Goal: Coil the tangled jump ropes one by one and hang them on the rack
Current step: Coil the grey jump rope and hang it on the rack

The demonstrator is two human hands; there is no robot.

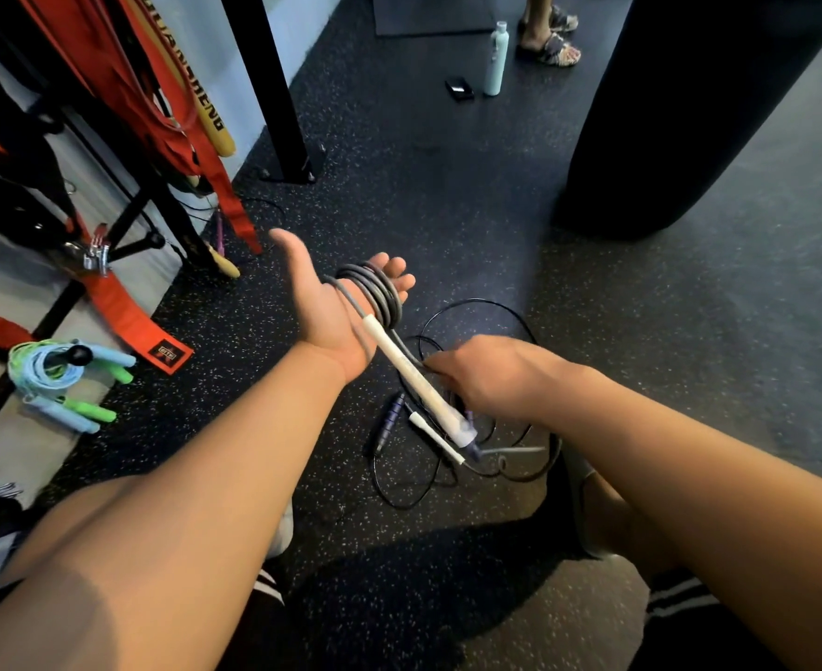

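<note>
Rope [380,293] coiled round flat left hand [331,312].
Right hand [481,375] pinches it; white handle [406,365] slants toward 5 o'clock.

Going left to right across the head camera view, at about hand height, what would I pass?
Coiled blue-and-green jump ropes → left hand, with the grey rope wound round its fingers → right hand, holding that rope's loose end → black punching bag.
</note>
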